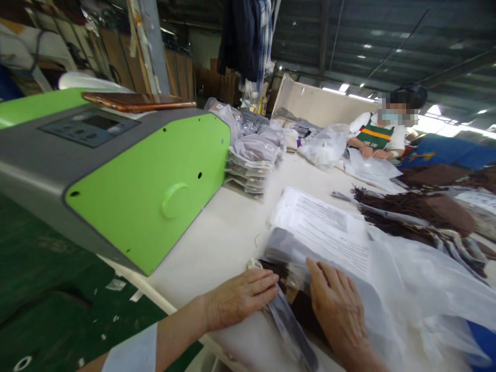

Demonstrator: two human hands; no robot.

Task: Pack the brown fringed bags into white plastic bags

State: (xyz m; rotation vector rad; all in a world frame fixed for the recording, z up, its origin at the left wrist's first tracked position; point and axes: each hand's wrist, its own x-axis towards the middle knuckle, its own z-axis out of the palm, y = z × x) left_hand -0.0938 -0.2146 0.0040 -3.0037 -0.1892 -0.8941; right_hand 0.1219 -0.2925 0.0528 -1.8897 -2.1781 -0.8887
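Observation:
My left hand lies with its fingers stretched out over the edge of a clear plastic bag. My right hand rests, fingers extended, on a dark brown folded item and the grey plastic beside it. The brown item lies between the two hands, partly covered by plastic; I cannot tell its exact kind. Just beyond my right hand, a white printed sheet lies on the grey plastic. Neither hand appears to grip anything, though the right fingertips are partly blurred.
A green and grey machine stands at left, a brown flat case on top. Behind it is a stack of bagged items. Loose clear plastic and brown stringed pieces lie at right. A co-worker handles plastic across the table.

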